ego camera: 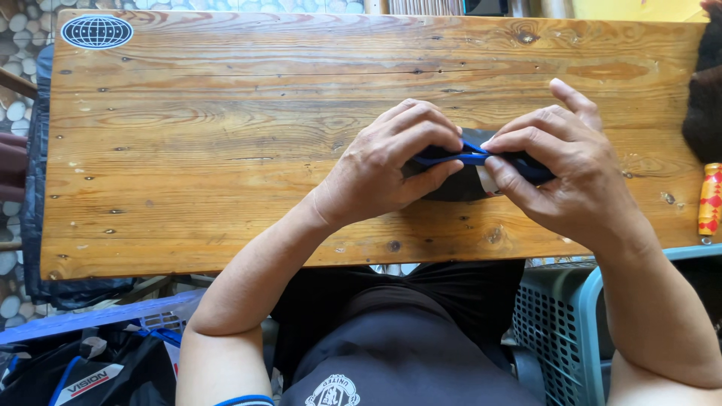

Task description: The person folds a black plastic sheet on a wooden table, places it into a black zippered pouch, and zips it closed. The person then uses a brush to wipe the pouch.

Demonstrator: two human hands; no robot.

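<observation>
Hands pressed on one dark blue strap

One flat blue strap is pinched by the left hand and right hand over a black rounded piece on the knotty wooden board; one red-and-yellow patterned handle is seen alongside.

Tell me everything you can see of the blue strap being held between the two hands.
The blue strap is a narrow, flat band, fabric-like, running roughly level over the wooden table. The left hand pinches its left end and the right hand its right end, so only a short middle stretch shows. It lies on a dark, rounded thing with a white patch, mostly hidden by the hands.
</observation>
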